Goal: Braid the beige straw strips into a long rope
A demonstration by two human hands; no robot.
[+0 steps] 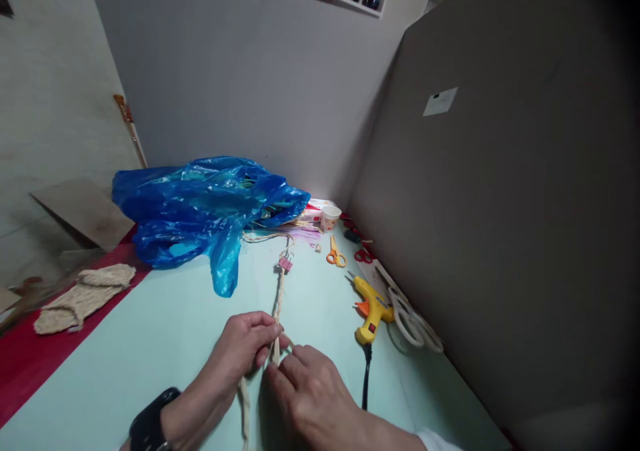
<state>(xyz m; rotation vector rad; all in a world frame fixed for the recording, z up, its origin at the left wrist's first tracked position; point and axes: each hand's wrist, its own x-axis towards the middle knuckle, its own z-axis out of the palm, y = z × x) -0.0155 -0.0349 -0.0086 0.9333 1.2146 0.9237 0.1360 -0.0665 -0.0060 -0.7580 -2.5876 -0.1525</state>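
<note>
A pale braid (279, 296) runs down the table from a pink binder clip (285, 264) at its top end. My left hand (249, 340) pinches the lower end of the braid between thumb and fingers. Just below and to the right, my right hand (311, 381) is closed on the loose strands, which spread out between the two hands. One strand (245, 408) hangs down below my left hand toward the near edge of the view. The fingertips of my right hand are partly hidden.
A blue plastic bag (200, 204) fills the back left. Orange scissors (335, 254), a paper cup (330, 218) and a yellow glue gun (371, 308) with a black cord lie to the right, beside white-handled scissors (410, 321). A woven sandal-shaped piece (85, 298) lies at the left on red cloth.
</note>
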